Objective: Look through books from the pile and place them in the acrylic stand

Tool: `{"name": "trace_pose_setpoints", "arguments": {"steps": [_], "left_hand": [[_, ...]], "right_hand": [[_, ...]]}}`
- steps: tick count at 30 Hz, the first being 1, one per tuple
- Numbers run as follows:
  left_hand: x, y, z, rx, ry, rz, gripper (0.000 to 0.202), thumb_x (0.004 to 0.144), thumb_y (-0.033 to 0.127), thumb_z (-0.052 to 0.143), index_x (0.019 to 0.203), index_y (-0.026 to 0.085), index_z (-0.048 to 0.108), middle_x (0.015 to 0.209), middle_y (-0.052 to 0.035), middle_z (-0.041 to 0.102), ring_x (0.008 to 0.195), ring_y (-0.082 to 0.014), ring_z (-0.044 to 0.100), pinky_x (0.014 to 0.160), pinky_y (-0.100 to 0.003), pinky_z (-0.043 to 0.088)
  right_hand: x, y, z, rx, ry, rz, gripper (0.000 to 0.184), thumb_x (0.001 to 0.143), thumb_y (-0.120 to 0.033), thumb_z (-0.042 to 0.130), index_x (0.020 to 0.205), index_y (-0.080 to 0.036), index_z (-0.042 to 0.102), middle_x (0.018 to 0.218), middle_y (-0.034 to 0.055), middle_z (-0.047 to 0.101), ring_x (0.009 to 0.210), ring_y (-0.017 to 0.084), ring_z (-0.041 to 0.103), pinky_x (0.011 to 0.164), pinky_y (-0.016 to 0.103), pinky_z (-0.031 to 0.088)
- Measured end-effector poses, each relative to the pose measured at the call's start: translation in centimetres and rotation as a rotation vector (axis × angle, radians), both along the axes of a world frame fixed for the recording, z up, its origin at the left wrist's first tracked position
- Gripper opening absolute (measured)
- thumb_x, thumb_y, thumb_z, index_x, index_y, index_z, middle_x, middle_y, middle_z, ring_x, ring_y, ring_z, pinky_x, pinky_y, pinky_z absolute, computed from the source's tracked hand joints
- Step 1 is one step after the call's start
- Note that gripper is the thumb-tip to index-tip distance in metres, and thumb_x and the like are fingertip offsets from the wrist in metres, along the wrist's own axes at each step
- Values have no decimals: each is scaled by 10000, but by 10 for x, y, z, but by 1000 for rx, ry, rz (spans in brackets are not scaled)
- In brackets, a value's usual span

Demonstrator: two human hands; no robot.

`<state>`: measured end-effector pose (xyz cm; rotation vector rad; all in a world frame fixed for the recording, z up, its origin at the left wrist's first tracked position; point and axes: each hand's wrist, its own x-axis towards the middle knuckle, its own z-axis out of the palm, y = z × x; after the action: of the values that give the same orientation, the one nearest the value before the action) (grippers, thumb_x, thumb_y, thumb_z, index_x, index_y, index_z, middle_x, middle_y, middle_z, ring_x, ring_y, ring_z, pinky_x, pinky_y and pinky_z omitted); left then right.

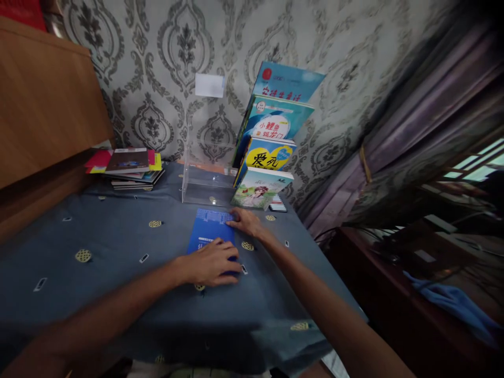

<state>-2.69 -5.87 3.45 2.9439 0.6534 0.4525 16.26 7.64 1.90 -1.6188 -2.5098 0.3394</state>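
A blue book [208, 226] lies flat on the cloth-covered table. Across its lower part rests my left hand [216, 262], palm down, with the fingers apart and reaching over the right edge. At the book's upper right edge is my right hand [248, 222], its thumb and forefinger closed on the book's side near the corner. Just beyond the book stands a clear acrylic rack [207, 194]. Its right side holds several upright books, with a green book with a figure on its cover [260, 190] in front and a yellow and blue book [270, 155] behind it.
A stack of books [129, 161] lies at the back left, beside a wooden cabinet [51, 100]. Patterned wallpaper [157, 47] backs the table, with a white switch plate on it. A tied curtain [338, 189] and a dark red cabinet [354, 262] are on the right.
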Motion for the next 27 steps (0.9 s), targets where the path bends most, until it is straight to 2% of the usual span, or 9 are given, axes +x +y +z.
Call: {"name": "trace_pose_setpoints", "arguments": {"steps": [5, 10, 12, 14, 16, 19, 22, 24, 27], "left_hand": [[-10, 5, 9, -56, 39, 71, 279, 988, 409, 531, 866, 204, 678, 996, -47, 647, 987, -204, 560, 876, -342, 416], [-29, 20, 12, -161, 85, 208, 337, 973, 387, 550, 717, 188, 644, 965, -36, 631, 987, -214, 580, 927, -377, 434], [-36, 27, 6, -149, 108, 325, 287, 969, 375, 548, 777, 190, 656, 1007, -49, 624, 1014, -234, 583, 961, -416, 435], [-41, 33, -3, -103, 113, 444, 223, 969, 382, 541, 956, 193, 658, 1111, -80, 616, 1073, -263, 576, 980, -448, 435], [-44, 38, -10, -57, 106, 510, 278, 973, 403, 528, 1131, 192, 615, 1220, -111, 597, 1135, -285, 563, 988, -466, 434], [-44, 42, -16, -36, 129, 515, 349, 991, 400, 491, 1264, 194, 562, 1324, -130, 576, 1209, -293, 547, 1005, -475, 419], [-42, 43, -18, -46, 175, 511, 385, 1002, 379, 460, 1327, 186, 533, 1409, -143, 542, 1272, -287, 525, 1047, -477, 390], [-42, 44, -20, -59, 177, 504, 412, 1004, 380, 446, 1349, 168, 522, 1445, -154, 522, 1308, -282, 509, 1088, -477, 359], [-46, 48, -24, -85, 133, 497, 501, 1005, 427, 429, 1423, 154, 461, 1500, -166, 478, 1382, -274, 455, 1137, -468, 318]], "right_hand": [[10, -17, 8, -7, 2, -36, 338, 864, -452, 683, 1083, -197, 645, 892, 22, 711, 805, 175, 642, 650, 250, 407], [25, -59, 12, -50, 59, -17, 243, 858, -357, 677, 1028, -185, 655, 795, 9, 695, 712, 161, 621, 610, 247, 390], [27, -81, 13, -85, 98, 25, 207, 866, -303, 656, 1040, -190, 656, 770, -2, 690, 682, 150, 609, 610, 243, 388], [24, -100, 17, -113, 122, 83, 181, 867, -300, 655, 1015, -198, 676, 760, -7, 690, 676, 147, 608, 610, 241, 385], [16, -110, 23, -146, 111, 141, 138, 887, -312, 633, 926, -201, 705, 739, -6, 694, 662, 147, 613, 605, 242, 385], [-4, -105, 26, -46, 99, 144, 210, 942, -282, 539, 895, -196, 724, 813, 27, 725, 745, 174, 657, 667, 258, 439], [-29, -83, 16, 126, 173, 145, 296, 972, -195, 445, 1147, -174, 682, 1111, 96, 722, 1035, 207, 664, 889, 296, 486], [-43, -68, 3, 138, 205, 211, 396, 966, -146, 414, 1326, -151, 580, 1304, 131, 653, 1221, 204, 596, 1031, 320, 448], [-53, -52, -16, 127, 186, 264, 470, 985, -158, 358, 1441, -136, 471, 1468, 155, 530, 1386, 208, 466, 1151, 387, 366]]}}
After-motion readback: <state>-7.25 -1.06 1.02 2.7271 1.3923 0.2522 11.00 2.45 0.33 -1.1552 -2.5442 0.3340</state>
